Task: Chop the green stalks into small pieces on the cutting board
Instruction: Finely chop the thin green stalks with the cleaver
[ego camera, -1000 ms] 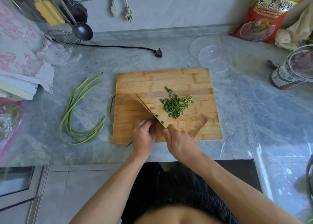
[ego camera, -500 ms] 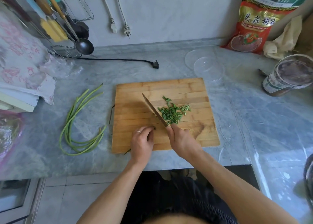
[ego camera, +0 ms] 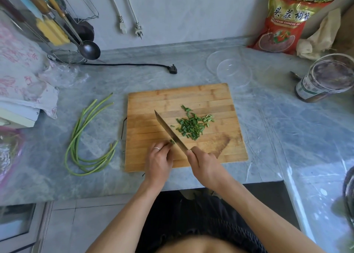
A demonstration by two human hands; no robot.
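Both hands [ego camera: 160, 162] [ego camera: 203, 163] curled; knife [ego camera: 170, 132] slanted

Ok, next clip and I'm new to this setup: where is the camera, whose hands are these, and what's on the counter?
No machine here: a person wears the camera on their head, looking down at their own hands. The right hand grips a knife over a wooden cutting board. The left hand pinches the short end of a green stalk beside the blade. A pile of chopped pieces lies on the board; whole stalks wait on the counter to its left.
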